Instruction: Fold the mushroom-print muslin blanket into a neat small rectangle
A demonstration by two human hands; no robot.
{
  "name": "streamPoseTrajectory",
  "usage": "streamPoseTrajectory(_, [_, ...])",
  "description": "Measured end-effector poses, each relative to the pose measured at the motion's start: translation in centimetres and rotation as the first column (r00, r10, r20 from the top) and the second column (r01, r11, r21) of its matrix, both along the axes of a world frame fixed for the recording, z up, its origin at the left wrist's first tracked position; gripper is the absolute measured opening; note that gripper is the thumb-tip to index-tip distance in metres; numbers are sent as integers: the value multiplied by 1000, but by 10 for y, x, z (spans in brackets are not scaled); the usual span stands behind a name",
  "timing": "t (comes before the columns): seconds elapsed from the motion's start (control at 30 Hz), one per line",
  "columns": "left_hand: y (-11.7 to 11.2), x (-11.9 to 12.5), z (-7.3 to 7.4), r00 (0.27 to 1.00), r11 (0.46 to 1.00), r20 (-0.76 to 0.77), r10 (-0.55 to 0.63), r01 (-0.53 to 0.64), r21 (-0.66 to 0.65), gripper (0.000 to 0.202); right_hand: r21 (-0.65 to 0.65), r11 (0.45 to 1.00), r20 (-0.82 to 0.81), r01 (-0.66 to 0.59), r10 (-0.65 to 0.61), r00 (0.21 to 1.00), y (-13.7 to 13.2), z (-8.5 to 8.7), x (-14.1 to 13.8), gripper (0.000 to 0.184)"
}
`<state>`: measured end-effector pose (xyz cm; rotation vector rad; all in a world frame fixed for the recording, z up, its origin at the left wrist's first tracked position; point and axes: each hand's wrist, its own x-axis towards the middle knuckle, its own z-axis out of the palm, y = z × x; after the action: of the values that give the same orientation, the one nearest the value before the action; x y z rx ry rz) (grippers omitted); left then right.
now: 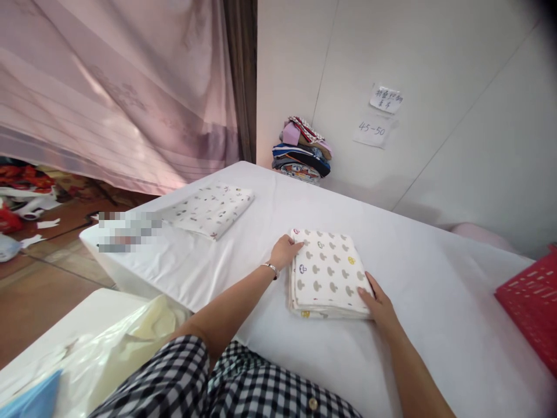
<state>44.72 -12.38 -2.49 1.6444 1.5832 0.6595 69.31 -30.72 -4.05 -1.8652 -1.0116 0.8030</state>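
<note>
A folded white cloth printed with grey mushrooms, plus a few red, green, blue and yellow ones, lies on the white-covered table in front of me. At its upper left edge, my left hand grips the layers, thumb on top and the other fingers mostly hidden. My right hand holds the right edge near the front corner, its thumb resting on the print. Farther left on the table is a second folded white cloth with small scattered prints.
Stacked folded fabrics stand by the wall beyond the table. Two paper notes hang on that wall. A red basket is at the right edge. Plastic bags lie on a white surface at lower left. A pink curtain hangs behind.
</note>
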Motion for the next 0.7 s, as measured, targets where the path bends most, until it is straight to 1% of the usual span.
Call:
streamPoseTrajectory(0.13, [6, 6, -2, 1000, 1000, -3, 6, -6, 12, 22, 36, 999, -134, 14, -9, 991, -5, 0, 0, 68])
streamPoseTrajectory(0.27, [8, 3, -5, 1000, 1000, 23, 17, -18, 16, 16, 50, 999, -193, 15, -5, 981, -6, 3, -2, 68])
streamPoseTrajectory(0.4, [7, -2, -8, 998, 999, 28, 49, -50, 7, 18, 39, 999, -175, 18, -11, 985, -6, 2, -1, 66])
streamPoseTrajectory(0.5, [8, -1, -9, 998, 998, 28, 62, -62, 1, 21, 42, 998, -151, 39, -32, 988, -6, -2, 0, 66])
streamPoseTrajectory(0.63, [15, 5, -7, 996, 996, -10, 87, -87, 3, 32, 51, 997, -139, 51, -43, 989, -5, -5, 0, 66])
streamPoseTrajectory(0.7, [20, 7, -6, 995, 996, -42, 92, -92, 5, 31, 56, 997, -127, 53, -45, 991, -4, -5, 0, 64])
